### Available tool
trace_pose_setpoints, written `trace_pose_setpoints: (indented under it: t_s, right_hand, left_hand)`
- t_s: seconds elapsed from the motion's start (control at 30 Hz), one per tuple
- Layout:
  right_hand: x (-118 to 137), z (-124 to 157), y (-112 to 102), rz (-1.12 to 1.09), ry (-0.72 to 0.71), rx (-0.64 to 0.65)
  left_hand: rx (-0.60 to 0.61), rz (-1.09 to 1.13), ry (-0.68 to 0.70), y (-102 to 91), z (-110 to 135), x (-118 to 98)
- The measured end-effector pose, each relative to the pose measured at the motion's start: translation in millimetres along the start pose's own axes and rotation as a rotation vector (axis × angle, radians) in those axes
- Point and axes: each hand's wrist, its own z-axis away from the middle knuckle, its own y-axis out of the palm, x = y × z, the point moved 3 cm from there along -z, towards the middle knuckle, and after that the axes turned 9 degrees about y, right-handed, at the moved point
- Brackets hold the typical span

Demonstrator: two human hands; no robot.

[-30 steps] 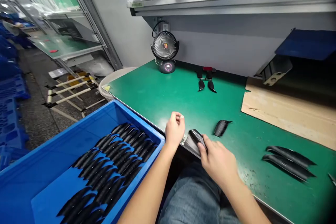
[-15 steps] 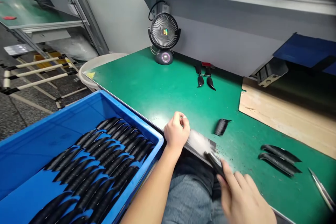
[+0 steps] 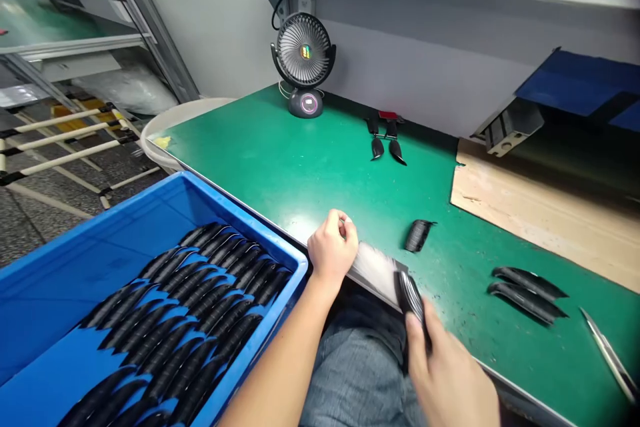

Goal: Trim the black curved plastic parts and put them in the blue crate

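Note:
My left hand (image 3: 332,248) is curled into a loose fist and rests on the front edge of the green table (image 3: 280,153). What its fingers hold, if anything, I cannot make out. My right hand (image 3: 447,377) grips a black curved plastic part (image 3: 411,297) and presses it against the worn, whitish patch of the table's metal edge (image 3: 376,265). A short black ribbed piece (image 3: 417,235) lies on the mat just behind. Two long black curved parts (image 3: 527,291) lie side by side to the right.
A blue bin (image 3: 125,240) at my left holds several black curved parts in rows. A small desk fan (image 3: 304,65) stands at the back. Black clips (image 3: 385,144) lie near the wall, cardboard (image 3: 540,207) at the right, tweezers (image 3: 607,355) at the far right.
My right hand slid the black part rightwards along the table edge and drew back toward me. The left hand stayed on the edge. The camera tilted down.

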Motion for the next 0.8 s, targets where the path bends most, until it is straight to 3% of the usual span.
trace_pose_setpoints:
  t_s: [0.17, 0.8]
  right_hand:
    - [1.5, -3.5, 3.2, 0.014, -0.043, -0.068]
    - [-8.7, -12.6, -2.5, -0.032, -0.161, -0.044]
  left_hand:
    - [-0.007, -0.025, 0.013, 1.9, 0.0, -0.1]
    - [-0.008, -0.045, 0.010, 5.9, 1.0, -2.6]
